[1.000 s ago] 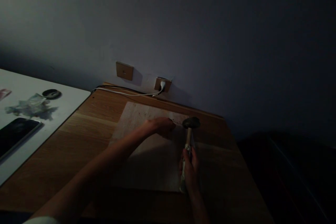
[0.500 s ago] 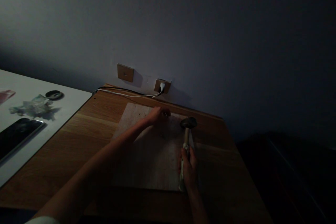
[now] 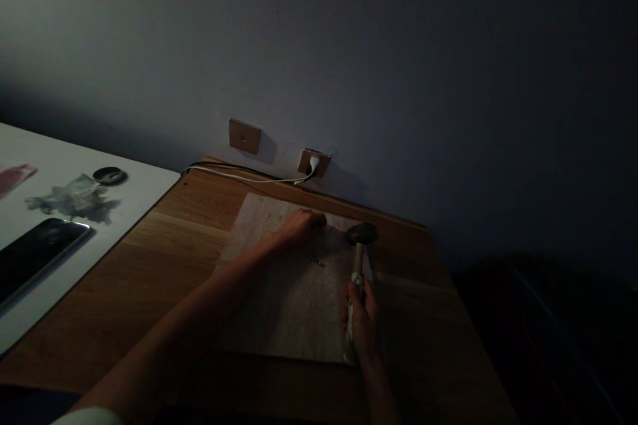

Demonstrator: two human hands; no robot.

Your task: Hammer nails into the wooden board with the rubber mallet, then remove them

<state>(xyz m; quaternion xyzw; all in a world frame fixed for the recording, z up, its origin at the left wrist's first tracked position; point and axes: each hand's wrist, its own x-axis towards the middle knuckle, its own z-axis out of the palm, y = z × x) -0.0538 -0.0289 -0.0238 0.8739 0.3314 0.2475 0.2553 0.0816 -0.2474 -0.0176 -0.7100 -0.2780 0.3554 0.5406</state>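
Note:
The scene is dim. A pale wooden board (image 3: pixel 294 305) lies on a brown wooden table (image 3: pixel 149 265). My right hand (image 3: pixel 361 325) is closed round the handle of a hammer (image 3: pixel 357 259), whose dark head rests near the board's far right corner. My left hand (image 3: pixel 302 226) reaches across to the board's far edge, fingers curled in a pinch; what they hold is too small and dark to make out. A small thin metal piece (image 3: pixel 316 257) lies on the board just below that hand.
A white table (image 3: pixel 134 189) adjoins at the left with a dark phone (image 3: pixel 34 254), crumpled wrapping (image 3: pixel 74 198) and a round dark lid (image 3: pixel 109 175). On the wall are a switch plate (image 3: pixel 244 135) and a socket (image 3: pixel 313 162) with a white cable. Darkness lies to the right.
My left hand drew back from beside the hammer head toward the board's far edge, leaving a small metal piece on the board. The hammer stayed almost still.

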